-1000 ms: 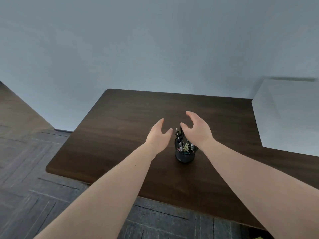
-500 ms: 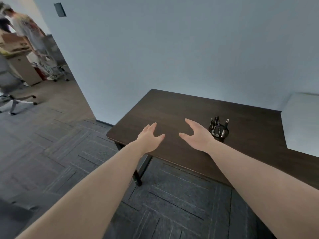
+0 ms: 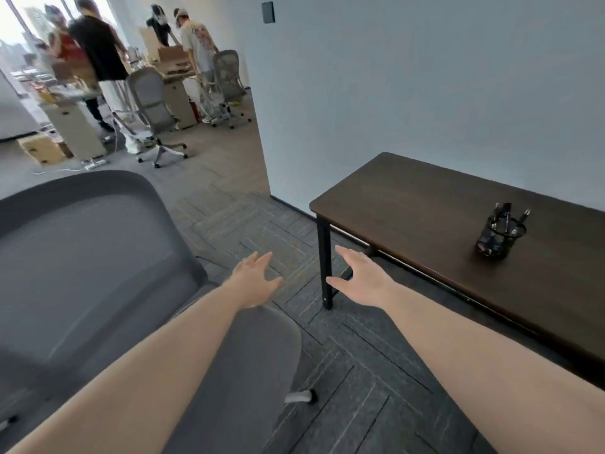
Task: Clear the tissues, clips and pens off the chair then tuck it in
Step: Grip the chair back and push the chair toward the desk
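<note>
Stretching forward over the carpet, the left hand [image 3: 253,280] and right hand [image 3: 361,280] are held empty, fingers spread. Below the left forearm the grey mesh-backed office chair [image 3: 98,273] is seen blurred — its seat partly hidden. A black mesh pen cup [image 3: 499,235] stands on the dark wooden desk [image 3: 409,204] — pens inside.

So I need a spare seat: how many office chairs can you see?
3. The near grey chair under the left arm, and two lighter chairs in the far room: one centre-left, one right. More may be hidden.
</note>
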Available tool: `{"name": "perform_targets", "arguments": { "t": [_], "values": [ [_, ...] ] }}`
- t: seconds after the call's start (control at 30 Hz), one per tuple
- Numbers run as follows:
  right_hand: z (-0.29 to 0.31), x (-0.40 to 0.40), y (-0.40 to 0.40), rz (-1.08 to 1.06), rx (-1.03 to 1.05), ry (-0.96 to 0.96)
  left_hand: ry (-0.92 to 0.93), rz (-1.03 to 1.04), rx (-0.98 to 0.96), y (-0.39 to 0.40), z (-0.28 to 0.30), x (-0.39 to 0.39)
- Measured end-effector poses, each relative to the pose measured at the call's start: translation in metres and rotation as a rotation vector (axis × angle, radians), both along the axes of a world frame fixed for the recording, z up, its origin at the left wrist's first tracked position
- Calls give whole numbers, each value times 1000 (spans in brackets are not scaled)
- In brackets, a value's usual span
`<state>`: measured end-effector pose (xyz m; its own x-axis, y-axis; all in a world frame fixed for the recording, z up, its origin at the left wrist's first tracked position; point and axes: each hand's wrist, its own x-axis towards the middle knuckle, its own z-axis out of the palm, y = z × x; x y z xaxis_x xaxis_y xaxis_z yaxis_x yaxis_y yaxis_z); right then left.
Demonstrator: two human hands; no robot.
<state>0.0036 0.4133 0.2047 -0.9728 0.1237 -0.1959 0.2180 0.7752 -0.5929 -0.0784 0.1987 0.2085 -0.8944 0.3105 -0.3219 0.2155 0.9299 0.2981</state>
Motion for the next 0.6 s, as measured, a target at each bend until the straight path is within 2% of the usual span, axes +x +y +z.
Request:
{"name": "perform_targets", "arguments": {
  "t": [0.23, 0.37, 0.6],
  "values": [
    [13, 9, -100, 175, -108, 2, 155, 288, -106, -138, 23, 59],
    [18, 18, -162, 239, -113, 35, 251, 381, -154, -204, 37, 80],
    [39, -6, -280, 330, -57, 116, 361, 538, -126, -323, 49, 67]
  ]
}}
